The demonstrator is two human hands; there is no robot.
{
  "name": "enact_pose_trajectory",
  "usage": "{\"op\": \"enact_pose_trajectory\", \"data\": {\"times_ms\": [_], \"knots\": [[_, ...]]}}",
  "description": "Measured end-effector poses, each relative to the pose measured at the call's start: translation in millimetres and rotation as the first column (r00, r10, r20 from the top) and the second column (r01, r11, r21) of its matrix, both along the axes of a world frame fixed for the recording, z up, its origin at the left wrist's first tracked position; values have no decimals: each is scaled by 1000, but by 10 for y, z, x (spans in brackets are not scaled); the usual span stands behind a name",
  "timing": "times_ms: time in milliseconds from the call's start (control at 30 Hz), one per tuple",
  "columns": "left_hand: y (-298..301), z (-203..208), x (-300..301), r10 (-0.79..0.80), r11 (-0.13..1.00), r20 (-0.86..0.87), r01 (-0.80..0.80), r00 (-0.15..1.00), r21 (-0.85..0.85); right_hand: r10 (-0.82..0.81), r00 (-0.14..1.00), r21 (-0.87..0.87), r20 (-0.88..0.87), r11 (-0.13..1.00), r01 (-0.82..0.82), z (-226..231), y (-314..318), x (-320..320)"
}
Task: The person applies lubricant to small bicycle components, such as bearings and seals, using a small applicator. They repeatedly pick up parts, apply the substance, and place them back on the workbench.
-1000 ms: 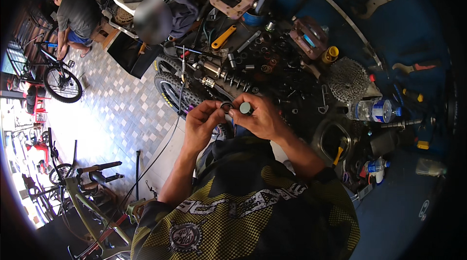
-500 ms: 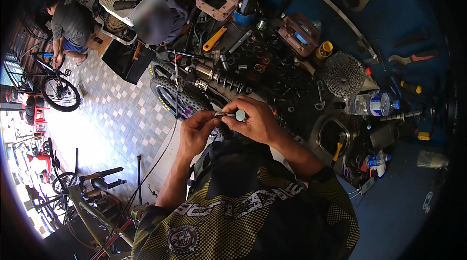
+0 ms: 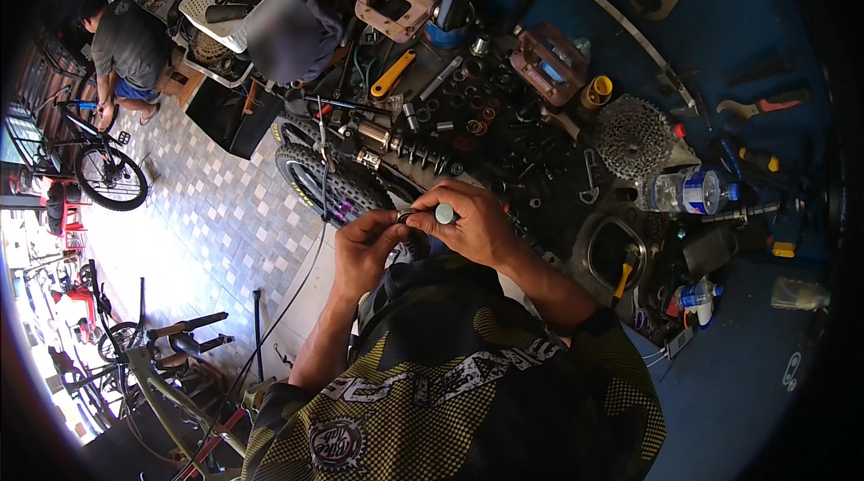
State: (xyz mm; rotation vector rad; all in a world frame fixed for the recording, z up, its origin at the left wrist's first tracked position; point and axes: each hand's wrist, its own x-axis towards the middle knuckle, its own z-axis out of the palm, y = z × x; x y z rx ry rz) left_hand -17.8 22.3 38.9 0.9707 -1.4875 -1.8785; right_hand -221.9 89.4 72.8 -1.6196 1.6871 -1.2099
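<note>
In front of my chest, the fingertips of both hands meet at a small dark ring-shaped part (image 3: pixel 405 215). The thumb and fingers of my left hand (image 3: pixel 362 251) pinch this part from one side. My right hand (image 3: pixel 477 222) is closed around a small cylinder with a round grey-green end (image 3: pixel 445 214), and its thumb and forefinger also touch the ring. Just beyond my hands, a rear shock with a coil spring (image 3: pixel 396 143) lies at the edge of the cluttered bench. Knobbly bicycle tyres (image 3: pixel 315 179) stand beside it.
The bench holds a cassette (image 3: pixel 634 137), plastic water bottle (image 3: pixel 688 192), flat pedal-like brown parts (image 3: pixel 551 65), yellow-handled tool (image 3: pixel 393 73) and loose rings (image 3: pixel 480 121). A white basket (image 3: pixel 202 6) stands at the back. At far left, a person (image 3: pixel 130 44) bends by a bicycle (image 3: pixel 108 170).
My fingers have shifted slightly around the small ring, which now looks turned a little. Both hands stay in nearly the same place. The view has moved slightly.
</note>
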Motion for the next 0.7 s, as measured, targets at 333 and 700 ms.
{"op": "enact_pose_trajectory", "data": {"times_ms": [333,700], "knots": [[-62,112,-17,49,992,-74,-39,996,121,-149,976,129,159,983,129,-24,15,-156],[-6,173,-43,117,992,-63,-114,991,60,3,989,-52,145,999,5,151,-22,-78]]}}
